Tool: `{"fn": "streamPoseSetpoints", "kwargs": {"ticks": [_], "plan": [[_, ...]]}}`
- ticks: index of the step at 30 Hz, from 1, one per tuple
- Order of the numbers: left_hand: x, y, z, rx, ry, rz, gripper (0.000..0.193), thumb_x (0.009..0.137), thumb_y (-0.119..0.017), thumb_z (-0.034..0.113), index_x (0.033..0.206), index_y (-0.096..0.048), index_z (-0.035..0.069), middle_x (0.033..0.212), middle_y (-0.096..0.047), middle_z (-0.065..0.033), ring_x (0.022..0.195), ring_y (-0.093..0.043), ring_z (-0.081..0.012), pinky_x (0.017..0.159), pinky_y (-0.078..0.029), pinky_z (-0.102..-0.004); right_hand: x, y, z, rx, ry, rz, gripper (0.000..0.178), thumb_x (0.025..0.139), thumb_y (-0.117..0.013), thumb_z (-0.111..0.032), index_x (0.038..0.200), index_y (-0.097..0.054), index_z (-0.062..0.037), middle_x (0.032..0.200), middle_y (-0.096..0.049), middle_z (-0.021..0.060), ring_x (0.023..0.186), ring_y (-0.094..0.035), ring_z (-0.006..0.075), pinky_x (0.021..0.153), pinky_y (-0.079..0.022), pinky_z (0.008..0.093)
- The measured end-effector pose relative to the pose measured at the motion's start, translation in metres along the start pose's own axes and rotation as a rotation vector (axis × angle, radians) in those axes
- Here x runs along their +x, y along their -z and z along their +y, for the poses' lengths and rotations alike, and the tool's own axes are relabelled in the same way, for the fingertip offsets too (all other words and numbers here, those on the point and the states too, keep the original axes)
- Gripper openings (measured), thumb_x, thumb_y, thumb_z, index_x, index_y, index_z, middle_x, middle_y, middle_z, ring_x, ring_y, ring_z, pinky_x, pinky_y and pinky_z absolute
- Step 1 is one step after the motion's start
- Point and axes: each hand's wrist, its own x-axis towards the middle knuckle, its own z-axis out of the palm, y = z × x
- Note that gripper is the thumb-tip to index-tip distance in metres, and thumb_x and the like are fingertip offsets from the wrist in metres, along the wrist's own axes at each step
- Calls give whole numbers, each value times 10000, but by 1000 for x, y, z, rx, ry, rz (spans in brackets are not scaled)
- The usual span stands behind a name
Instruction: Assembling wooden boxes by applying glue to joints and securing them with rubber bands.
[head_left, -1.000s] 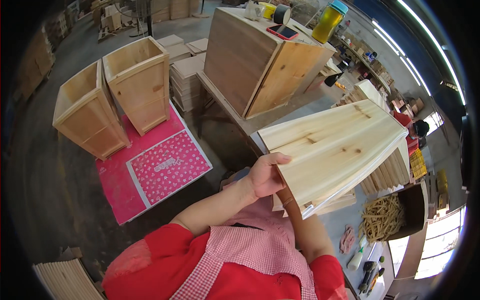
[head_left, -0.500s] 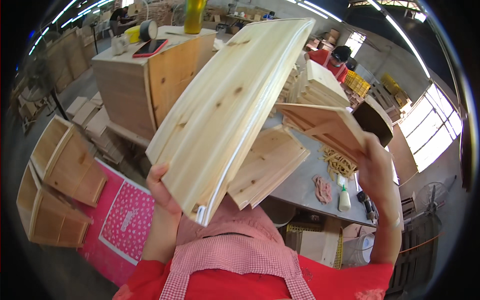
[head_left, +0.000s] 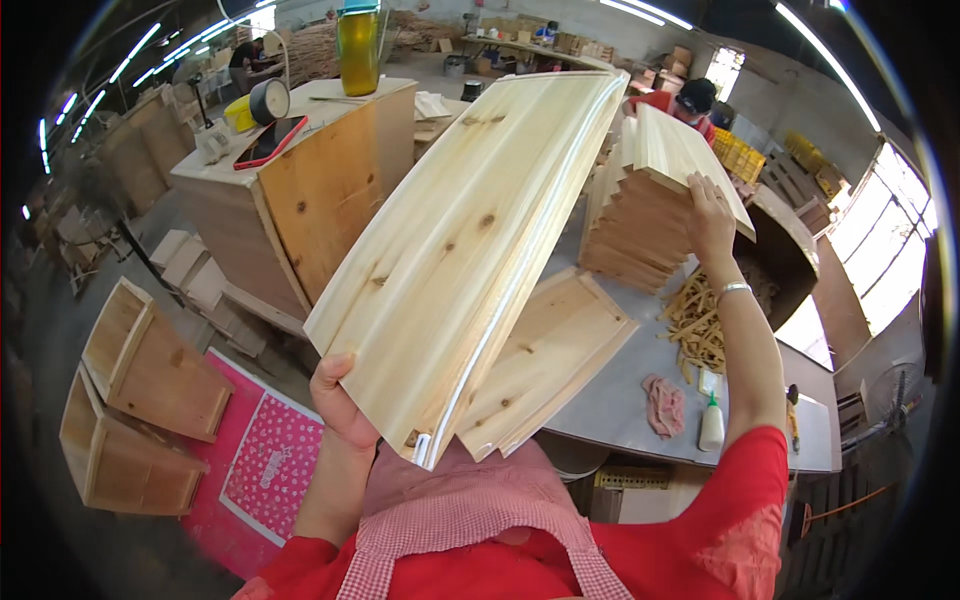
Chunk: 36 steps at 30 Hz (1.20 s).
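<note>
My left hand [head_left: 345, 400] is closed on the lower left edge of a pale wooden panel [head_left: 450, 240], held tilted up in front of me. A wet white bead, like glue, runs along that panel's right edge. Partly hidden beneath it, another wooden panel [head_left: 560, 350] lies over the near table edge. At the back right, my right hand [head_left: 712, 215] rests against the near edge of the top board on a stack of wooden panels [head_left: 640, 230]. Its fingers lie stretched over that board; the thumb is hard to see.
On the grey table [head_left: 600, 415] are a pink rag [head_left: 664, 405], a white squeeze bottle [head_left: 711, 425] and a pile of wooden strips [head_left: 695, 325]. A wooden cabinet [head_left: 330, 190] stands left, near wooden boxes [head_left: 165, 380] on a pink mat. A co-worker [head_left: 690, 100] is behind the stack.
My right hand has moved from holding up a wooden panel near me to the stack farther back. The left hand keeps its panel, and the view has shifted slightly.
</note>
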Motion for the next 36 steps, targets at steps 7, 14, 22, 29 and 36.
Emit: {"fn": "streamPoseSetpoints", "kwargs": {"ticks": [7, 14, 22, 29, 36], "plan": [[-13, 8, 21, 67, -34, 45, 794, 837, -628, 167, 1546, -326, -27, 1503, -490, -237, 1348, -530, -400, 1142, -437, -525, -22, -23, -101, 86, -150, -151, 394, 828, -644, -71, 1217, -599, -26, 1215, -664, 169, 1206, -597, 318, 1099, -414, 459], [-19, 23, 34, 13, -21, 21, 774, 896, -600, 305, 1541, -342, -36, 1509, -482, -258, 1334, -542, -412, 1120, -452, -547, -160, 89, -399, 554, 247, -921, 822, 875, -687, -430, 1474, -423, 67, 1522, -392, 332, 1411, -397, 468, 1160, -304, 585], [-54, 28, 38, 64, -13, 70, 777, 891, -607, 333, 1538, -361, -19, 1491, -500, -242, 1310, -560, -401, 1095, -470, -557, -222, 109, -381, 598, 263, -742, 684, 892, -592, -125, 1524, -380, 26, 1563, -376, 296, 1450, -373, 475, 1169, -331, 566], [-68, 33, 36, 69, -49, 92, 744, 903, -594, 312, 1531, -374, -19, 1477, -517, -239, 1293, -573, -401, 1065, -499, -549, -257, 169, -312, 772, 415, -801, 635, 902, -570, -106, 1506, -415, 12, 1560, -415, 243, 1459, -384, 447, 1195, -302, 579], [-74, 18, 29, 43, -31, 77, 689, 924, -576, 309, 1497, -413, -38, 1438, -551, -239, 1266, -593, -401, 1059, -503, -549, -217, 110, -429, 894, 458, -568, 611, 905, -592, -182, 1475, -480, 7, 1530, -484, 151, 1419, -447, 362, 1134, -373, 503]]}}
